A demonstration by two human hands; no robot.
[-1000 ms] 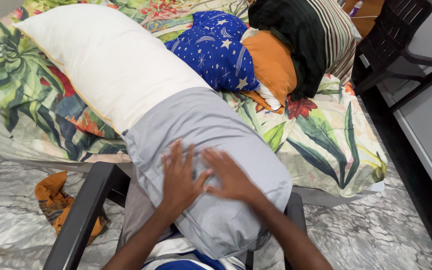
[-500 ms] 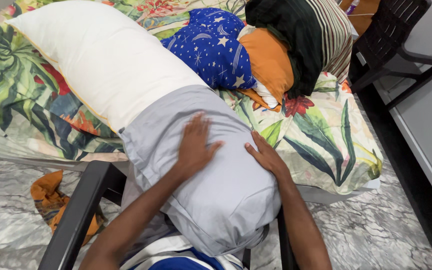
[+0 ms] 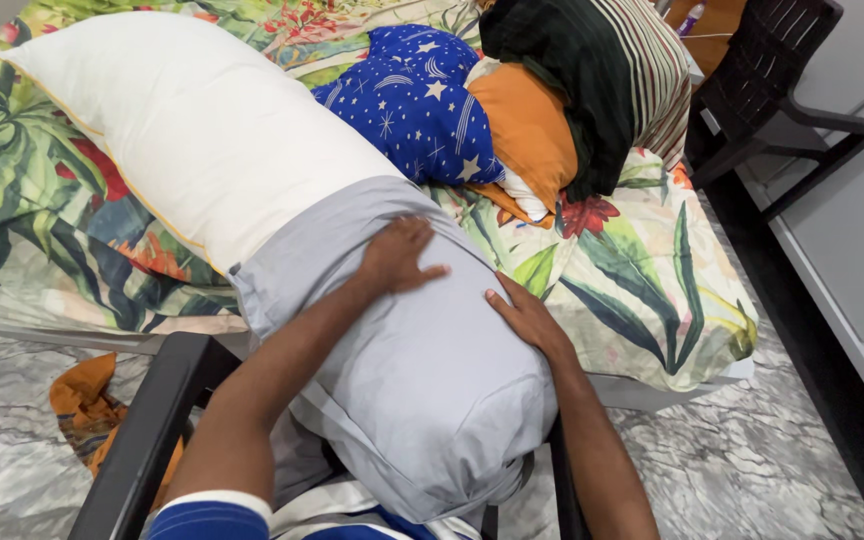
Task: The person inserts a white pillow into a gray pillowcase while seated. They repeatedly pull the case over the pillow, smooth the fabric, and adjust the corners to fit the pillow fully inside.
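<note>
Long white pillow (image 3: 182, 120), half inside a grey fabric pillowcase (image 3: 422, 360), runs from the lap up-left onto the floral bedsheet (image 3: 652, 290). Left hand (image 3: 397, 255) lies flat near the case's open hem, nearer the bare end. Right hand (image 3: 522, 315) is flat on its right flank; neither grips.

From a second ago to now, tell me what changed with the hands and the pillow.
Both hands slid up the grey pillowcase: the left hand to near its open edge, the right hand to its right side. Neither grips it. The white pillow stays half covered on the bed.
</note>
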